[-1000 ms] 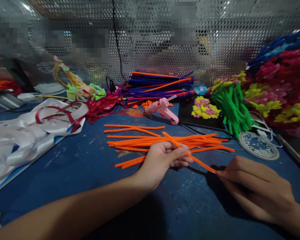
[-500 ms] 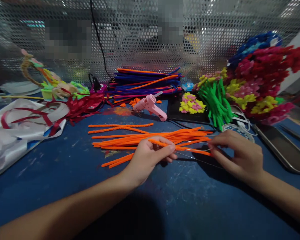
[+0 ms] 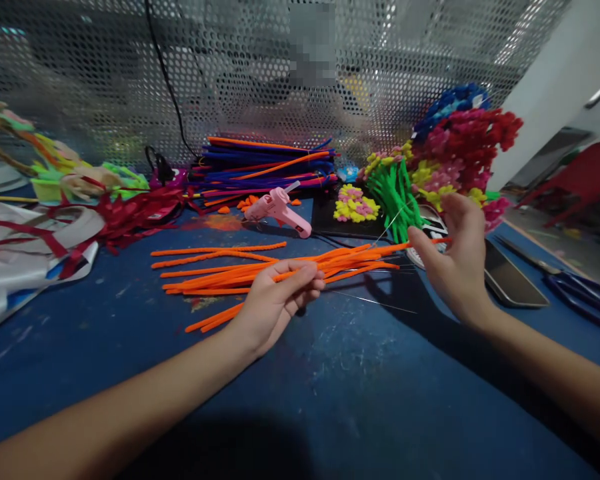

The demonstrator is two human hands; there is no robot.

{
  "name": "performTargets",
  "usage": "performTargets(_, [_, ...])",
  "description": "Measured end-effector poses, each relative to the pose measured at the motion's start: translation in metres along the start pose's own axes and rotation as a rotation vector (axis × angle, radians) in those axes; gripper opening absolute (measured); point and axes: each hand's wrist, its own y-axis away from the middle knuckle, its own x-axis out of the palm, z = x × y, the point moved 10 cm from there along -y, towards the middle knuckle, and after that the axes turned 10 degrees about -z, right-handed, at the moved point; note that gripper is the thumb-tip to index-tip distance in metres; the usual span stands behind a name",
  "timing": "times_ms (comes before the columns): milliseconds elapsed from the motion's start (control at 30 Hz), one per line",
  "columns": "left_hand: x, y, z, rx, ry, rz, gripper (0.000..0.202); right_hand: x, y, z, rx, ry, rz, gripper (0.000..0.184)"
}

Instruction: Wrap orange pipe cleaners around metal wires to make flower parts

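Note:
My left hand [image 3: 285,293] is closed, thumb pressed against the fingers, around an orange pipe cleaner [image 3: 395,248] that stretches right. Its far end passes between the thumb and fingers of my right hand [image 3: 453,260], which are apart and not visibly gripping it. Thin wires show near the hands: one [image 3: 390,225] slants upward by my right thumb, another [image 3: 375,301] runs low to the right from my left hand. Under and beside my left hand lies a loose bundle of orange pipe cleaners [image 3: 215,277]. Two twisted orange stems [image 3: 220,253] rest just behind it.
Behind the bundle lies a pink glue gun [image 3: 277,210]. Yellow-pink flowers [image 3: 355,203], green pipe cleaners [image 3: 395,193] and a red flower bunch [image 3: 480,140] are further back. A phone [image 3: 513,277] and scissors [image 3: 575,287] lie right, ribbons [image 3: 145,207] left, before a perforated metal panel [image 3: 250,80].
My right hand has risen and its fingers have spread, with the orange pipe cleaner's end lifted. My left hand keeps its pinch. The view has turned to the right, bringing the scissors further in.

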Motion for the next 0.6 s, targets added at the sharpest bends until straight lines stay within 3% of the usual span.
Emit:
performTargets(100, [0.003,0.001,0.002,-0.008,0.011,0.025,0.015,0.021,0.007,0.024,-0.081,0.002,0.295,0.023])
performTargets(167, [0.005,0.003,0.002,0.012,-0.037,0.045,0.013,0.029,0.017,0.048,-0.195,0.068,0.422,0.017])
performTargets(267, [0.01,0.008,-0.005,0.12,-0.221,0.09,0.012,0.034,0.029,0.075,-0.29,0.113,0.479,0.019])
performTargets(433, [0.026,0.023,-0.019,0.415,-0.685,0.189,0.012,0.042,0.04,0.1,-0.293,-0.14,0.538,0.022])
performTargets(600, [0.043,0.042,-0.022,0.55,-0.772,0.305,0.02,0.042,0.039,0.11,-0.295,-0.284,0.51,0.018])
